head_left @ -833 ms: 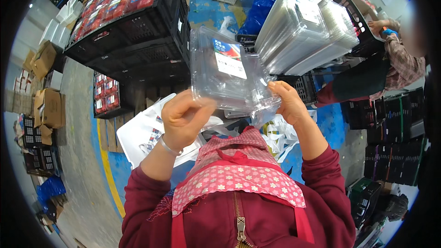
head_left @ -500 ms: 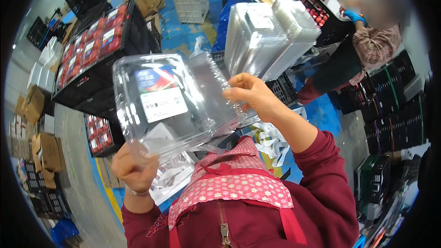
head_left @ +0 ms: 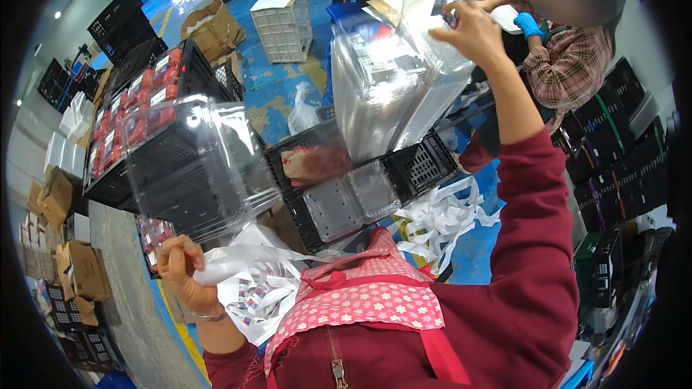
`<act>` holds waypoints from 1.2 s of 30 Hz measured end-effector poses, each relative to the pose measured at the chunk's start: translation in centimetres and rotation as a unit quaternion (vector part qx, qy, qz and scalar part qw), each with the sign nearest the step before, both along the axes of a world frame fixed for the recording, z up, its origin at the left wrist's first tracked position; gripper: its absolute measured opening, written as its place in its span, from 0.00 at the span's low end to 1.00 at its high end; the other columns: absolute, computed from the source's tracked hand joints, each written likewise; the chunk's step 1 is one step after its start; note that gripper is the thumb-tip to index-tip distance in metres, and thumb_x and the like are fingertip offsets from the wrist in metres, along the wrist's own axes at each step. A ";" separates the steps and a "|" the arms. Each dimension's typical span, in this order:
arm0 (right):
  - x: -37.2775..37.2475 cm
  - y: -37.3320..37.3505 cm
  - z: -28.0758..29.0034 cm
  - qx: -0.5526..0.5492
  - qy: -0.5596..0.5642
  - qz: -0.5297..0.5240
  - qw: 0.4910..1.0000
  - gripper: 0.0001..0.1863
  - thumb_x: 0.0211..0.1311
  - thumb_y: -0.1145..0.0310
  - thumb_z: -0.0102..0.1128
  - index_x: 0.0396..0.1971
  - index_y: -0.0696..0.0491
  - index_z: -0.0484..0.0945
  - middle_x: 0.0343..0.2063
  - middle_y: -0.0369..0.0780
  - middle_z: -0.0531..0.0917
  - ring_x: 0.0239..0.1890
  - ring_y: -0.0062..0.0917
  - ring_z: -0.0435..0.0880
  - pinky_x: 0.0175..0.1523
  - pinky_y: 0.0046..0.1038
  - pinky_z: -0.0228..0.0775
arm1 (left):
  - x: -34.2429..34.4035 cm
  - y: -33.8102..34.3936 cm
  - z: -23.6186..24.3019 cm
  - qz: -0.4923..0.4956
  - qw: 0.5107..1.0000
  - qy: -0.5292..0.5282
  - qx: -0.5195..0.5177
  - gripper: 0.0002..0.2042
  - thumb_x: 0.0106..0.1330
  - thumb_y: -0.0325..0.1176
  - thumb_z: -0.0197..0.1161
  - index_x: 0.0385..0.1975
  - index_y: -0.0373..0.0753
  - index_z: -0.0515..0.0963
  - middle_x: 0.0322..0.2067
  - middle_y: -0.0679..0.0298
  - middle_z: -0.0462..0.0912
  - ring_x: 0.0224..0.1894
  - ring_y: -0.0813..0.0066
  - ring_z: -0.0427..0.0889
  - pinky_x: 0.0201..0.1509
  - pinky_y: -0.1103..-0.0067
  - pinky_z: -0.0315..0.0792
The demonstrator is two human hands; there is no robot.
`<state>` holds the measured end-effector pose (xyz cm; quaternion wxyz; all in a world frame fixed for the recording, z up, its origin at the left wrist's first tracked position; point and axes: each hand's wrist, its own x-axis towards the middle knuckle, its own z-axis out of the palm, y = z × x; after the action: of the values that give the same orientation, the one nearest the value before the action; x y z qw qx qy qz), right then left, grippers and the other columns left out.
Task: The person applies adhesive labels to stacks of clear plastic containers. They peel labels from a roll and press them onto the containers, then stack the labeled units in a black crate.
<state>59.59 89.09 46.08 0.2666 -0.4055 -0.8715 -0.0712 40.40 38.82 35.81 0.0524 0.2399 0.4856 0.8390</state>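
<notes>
My left hand (head_left: 184, 270) is closed at the lower corner of a clear plastic clamshell container (head_left: 191, 166), held up tilted in front of the black crates. A white strip (head_left: 249, 256) trails past this hand's fingers. Far forward, my right hand (head_left: 472, 32) reaches to the top of a tall stack of nested clear containers (head_left: 375, 108). Its thumb and fingers curl around the edge of a clear plastic container (head_left: 422, 11) there, which blurs into the stack. A white label shows on the stack. Another open clamshell (head_left: 335, 212) lies in a black crate before me.
Crates of red packed fruit (head_left: 137, 112) stand at left. A white bin (head_left: 238, 295) holds printed labels. Loose white strips (head_left: 450, 220) lie on the blue floor. A white crate (head_left: 282, 29) stands ahead. At right, a co-worker's blue-gloved hand (head_left: 528, 25) is near red fruit.
Both hands held a labelled clamshell before me. Now my right hand has moved forward to the stack, while my left has drawn left with a clear container showing no label.
</notes>
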 end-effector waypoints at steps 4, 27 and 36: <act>0.8 3.3 -5.9 -0.103 0.045 0.072 0.991 0.32 0.52 0.43 0.66 0.53 0.48 0.81 0.55 0.51 0.76 0.54 0.43 0.80 0.59 0.40 0.69 | 0.5 3.7 -0.5 -0.096 0.992 -0.069 0.034 0.06 0.68 0.26 0.52 0.34 0.34 0.76 0.22 0.63 0.73 0.19 0.83 0.63 0.24 0.86 0.61; 2.4 7.4 -3.0 -0.318 0.169 0.119 0.925 0.55 0.43 0.49 0.79 0.67 0.62 0.61 0.58 0.56 0.73 0.58 0.40 0.75 0.60 0.33 0.67 | 3.8 27.0 -0.5 -0.392 0.892 -0.084 -0.207 0.15 0.74 0.35 0.53 0.55 0.33 0.75 0.24 0.70 0.74 0.22 0.88 0.66 0.27 0.89 0.59; 1.4 8.6 -8.3 -0.134 0.137 0.009 0.981 0.41 0.58 0.36 0.58 0.64 0.48 0.69 0.52 0.50 0.80 0.54 0.42 0.80 0.57 0.40 0.70 | 1.3 17.6 -1.3 -0.334 0.916 -0.098 -0.199 0.14 0.71 0.33 0.56 0.51 0.33 0.75 0.21 0.72 0.70 0.21 0.88 0.65 0.25 0.90 0.58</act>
<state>61.02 97.73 37.81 0.3274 -0.4357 -0.8318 0.1052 41.68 56.46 34.53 0.4236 0.2895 0.5263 0.6781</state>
